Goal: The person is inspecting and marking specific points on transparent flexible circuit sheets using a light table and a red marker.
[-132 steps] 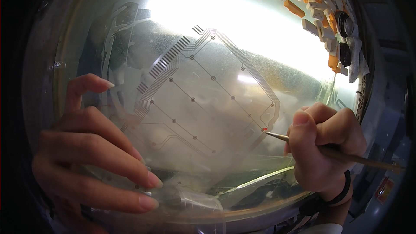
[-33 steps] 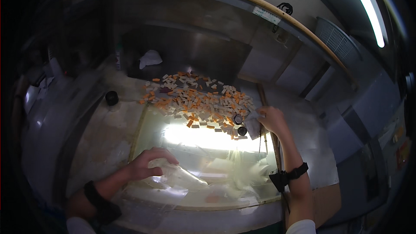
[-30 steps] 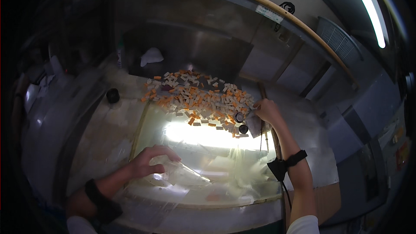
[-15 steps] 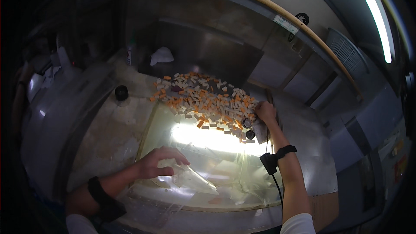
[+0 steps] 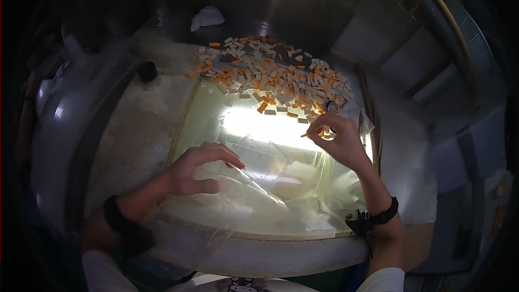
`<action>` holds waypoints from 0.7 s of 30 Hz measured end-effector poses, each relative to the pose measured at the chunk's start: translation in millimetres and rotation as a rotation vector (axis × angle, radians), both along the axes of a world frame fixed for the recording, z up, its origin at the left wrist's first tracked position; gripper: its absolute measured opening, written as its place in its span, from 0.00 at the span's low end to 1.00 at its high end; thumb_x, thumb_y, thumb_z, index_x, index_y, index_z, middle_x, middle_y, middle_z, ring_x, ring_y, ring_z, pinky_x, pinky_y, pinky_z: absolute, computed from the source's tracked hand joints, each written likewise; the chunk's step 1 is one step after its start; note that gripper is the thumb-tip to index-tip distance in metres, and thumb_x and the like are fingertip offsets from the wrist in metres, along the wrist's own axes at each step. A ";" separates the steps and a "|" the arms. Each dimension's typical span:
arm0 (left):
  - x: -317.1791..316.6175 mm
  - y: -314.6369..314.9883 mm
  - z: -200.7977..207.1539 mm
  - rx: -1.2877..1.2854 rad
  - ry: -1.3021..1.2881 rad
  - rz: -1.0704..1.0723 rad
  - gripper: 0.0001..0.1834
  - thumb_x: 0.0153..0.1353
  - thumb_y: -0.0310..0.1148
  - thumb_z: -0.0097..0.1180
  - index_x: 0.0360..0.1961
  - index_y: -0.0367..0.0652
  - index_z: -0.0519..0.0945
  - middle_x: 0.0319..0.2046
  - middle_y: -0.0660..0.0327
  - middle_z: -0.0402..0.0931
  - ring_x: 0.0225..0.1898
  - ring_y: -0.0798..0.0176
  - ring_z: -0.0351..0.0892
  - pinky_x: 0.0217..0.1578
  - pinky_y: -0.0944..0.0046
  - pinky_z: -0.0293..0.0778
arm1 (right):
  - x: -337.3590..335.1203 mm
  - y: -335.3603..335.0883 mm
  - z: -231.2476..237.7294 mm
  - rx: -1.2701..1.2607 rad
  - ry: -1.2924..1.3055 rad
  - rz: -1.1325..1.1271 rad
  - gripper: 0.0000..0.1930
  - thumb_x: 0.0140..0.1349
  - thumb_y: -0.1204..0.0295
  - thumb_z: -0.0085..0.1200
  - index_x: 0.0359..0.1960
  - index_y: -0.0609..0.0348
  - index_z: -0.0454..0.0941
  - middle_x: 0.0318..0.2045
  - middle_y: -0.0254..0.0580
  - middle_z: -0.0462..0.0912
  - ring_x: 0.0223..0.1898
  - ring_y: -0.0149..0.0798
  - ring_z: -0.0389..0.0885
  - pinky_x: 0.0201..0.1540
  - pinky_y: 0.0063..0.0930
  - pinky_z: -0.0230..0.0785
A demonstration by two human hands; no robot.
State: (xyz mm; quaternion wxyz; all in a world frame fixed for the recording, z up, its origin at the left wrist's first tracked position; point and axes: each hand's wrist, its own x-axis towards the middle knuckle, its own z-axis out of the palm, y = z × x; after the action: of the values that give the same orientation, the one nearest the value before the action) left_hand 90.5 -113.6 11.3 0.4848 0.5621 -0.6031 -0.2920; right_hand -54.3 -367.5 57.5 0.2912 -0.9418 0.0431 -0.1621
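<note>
Black-strapped left hand (image 5: 189, 172): thumb spread from curved fingers at clear film (image 5: 254, 192); whether they grip it, I cannot tell.
Film: over the bright tabletop (image 5: 303, 233); probably light, floppy, slippery, easily creased; best taken by edges.
Orange piece (image 5: 304, 135): likely light, firm; sides suit a pinch.
Right hand (image 5: 348, 143): thumb and fingertips pinching that piece.

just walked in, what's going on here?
One person is working bare-handed over a lit, pale translucent panel. Their right hand appears to pinch a small orange piece between its fingers. Their left hand is curved at the raised edge of a clear plastic sheet; whether it grips is hard to tell. A pile of small white and orange blocks lies toward the far side.
</note>
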 end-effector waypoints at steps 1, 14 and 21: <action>0.0 -0.3 0.2 -0.002 0.016 -0.013 0.24 0.43 0.44 0.52 0.40 0.41 0.72 0.39 0.59 0.70 0.44 0.61 0.67 0.47 0.62 0.57 | -1.1 8.5 -6.4 0.039 0.034 0.030 0.04 0.43 0.78 0.56 0.23 0.60 0.75 0.23 0.36 0.76 0.27 0.29 0.75 0.31 0.21 0.67; 4.6 -5.1 1.6 -0.047 0.035 -0.046 0.27 0.44 0.50 0.51 0.39 0.39 0.72 0.39 0.56 0.70 0.44 0.58 0.67 0.46 0.62 0.55 | 3.1 17.0 -42.2 0.118 -0.007 0.299 0.04 0.42 0.79 0.55 0.21 0.56 0.75 0.25 0.32 0.74 0.31 0.32 0.71 0.32 0.24 0.65; 4.2 -8.3 2.8 -0.053 0.018 -0.037 0.29 0.44 0.52 0.51 0.38 0.36 0.72 0.37 0.55 0.71 0.42 0.59 0.69 0.45 0.62 0.54 | 2.8 15.2 -45.7 0.097 0.023 0.319 0.05 0.41 0.79 0.55 0.22 0.55 0.75 0.27 0.33 0.72 0.32 0.34 0.70 0.33 0.26 0.65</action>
State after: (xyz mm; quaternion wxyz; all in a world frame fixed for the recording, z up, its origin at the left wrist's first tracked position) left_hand 94.7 -121.9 14.1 0.4994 0.5352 -0.6165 -0.2898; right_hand -51.5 -352.2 11.9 0.3580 -0.9233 -0.0958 -0.1007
